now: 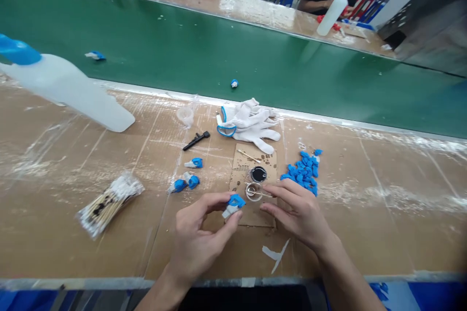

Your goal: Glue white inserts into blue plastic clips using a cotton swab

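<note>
1. Left hand (pixel 200 235): grip pinching a blue-and-white piece (pixel 234 203) at the cardboard's (pixel 253 218) left edge.
2. Right hand (pixel 301 206): fingers around a swab (pixel 263 194) over the cardboard's cup (pixel 252 199); whether gripping, cannot tell.
3. Apparently dipping; calls for a light pinch.
4. Right of cardboard: blue parts (pixel 302 172).

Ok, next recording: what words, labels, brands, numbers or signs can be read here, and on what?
No readable text anywhere.
Swab packet: dark marks, too blurred to tell whether they are print.
Cardboard piece: marks too small to read.
White strips: roughly Y-shaped, no print visible.
Blue-and-grey piece in the left hand: no lettering visible.
</note>
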Available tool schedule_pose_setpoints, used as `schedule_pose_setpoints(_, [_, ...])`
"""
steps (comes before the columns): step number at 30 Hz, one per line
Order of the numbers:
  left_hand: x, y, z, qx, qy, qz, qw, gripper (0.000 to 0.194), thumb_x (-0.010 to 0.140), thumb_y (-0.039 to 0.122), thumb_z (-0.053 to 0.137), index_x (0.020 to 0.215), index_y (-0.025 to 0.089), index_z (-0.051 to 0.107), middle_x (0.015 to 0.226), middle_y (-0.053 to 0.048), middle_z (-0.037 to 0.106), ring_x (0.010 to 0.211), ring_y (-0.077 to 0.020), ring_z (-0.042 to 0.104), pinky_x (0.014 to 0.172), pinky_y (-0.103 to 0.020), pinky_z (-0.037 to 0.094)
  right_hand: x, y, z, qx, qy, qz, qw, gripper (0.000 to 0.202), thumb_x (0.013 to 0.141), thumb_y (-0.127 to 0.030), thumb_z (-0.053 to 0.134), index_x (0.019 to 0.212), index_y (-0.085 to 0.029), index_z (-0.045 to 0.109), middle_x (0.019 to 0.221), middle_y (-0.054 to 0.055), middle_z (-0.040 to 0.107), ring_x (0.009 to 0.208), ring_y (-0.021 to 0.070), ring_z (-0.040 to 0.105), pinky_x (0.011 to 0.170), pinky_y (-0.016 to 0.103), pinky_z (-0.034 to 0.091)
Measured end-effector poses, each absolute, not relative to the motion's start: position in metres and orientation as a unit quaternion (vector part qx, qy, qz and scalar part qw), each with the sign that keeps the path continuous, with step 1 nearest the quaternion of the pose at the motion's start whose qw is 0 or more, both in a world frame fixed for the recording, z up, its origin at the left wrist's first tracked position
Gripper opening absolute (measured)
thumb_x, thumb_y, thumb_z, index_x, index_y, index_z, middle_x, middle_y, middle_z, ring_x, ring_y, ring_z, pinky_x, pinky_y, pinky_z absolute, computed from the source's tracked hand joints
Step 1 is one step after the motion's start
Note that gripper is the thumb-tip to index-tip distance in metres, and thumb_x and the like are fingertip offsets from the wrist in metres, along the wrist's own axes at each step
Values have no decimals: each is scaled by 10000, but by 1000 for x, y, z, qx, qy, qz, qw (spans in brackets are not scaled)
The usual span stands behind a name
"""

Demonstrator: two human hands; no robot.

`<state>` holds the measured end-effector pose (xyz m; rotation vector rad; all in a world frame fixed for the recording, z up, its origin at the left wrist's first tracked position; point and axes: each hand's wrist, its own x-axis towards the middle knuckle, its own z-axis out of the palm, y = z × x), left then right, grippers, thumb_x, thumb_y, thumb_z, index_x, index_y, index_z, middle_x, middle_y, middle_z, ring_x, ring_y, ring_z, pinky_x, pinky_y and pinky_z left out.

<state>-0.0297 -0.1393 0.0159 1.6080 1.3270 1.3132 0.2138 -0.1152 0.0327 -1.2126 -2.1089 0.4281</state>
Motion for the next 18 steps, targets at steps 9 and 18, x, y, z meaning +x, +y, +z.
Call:
schedule_pose_setpoints(9, [-34, -136, 12, 631, 505, 491, 326, 234, 813, 194, 813, 1027, 266, 750, 889, 17, 814, 738, -143, 778, 754, -218, 674, 291, -72, 31, -599, -781, 56, 169, 178, 1010, -270, 594, 1061, -228, 759, 1020, 98, 725, 921, 267, 649, 751, 385, 527])
schedule_pose_setpoints(18, [-24, -142, 25, 622, 494, 499, 347, 247, 807, 130, 801, 1021, 247, 761, 904, -8, 817, 759, -160, 782, 729, -235, 677, 284, -53, 41, -531, -817, 141, 177, 126, 945, -110, 600, 890, -201, 668, 826, 33, 686, 755, 198, 622, 674, 318, 504])
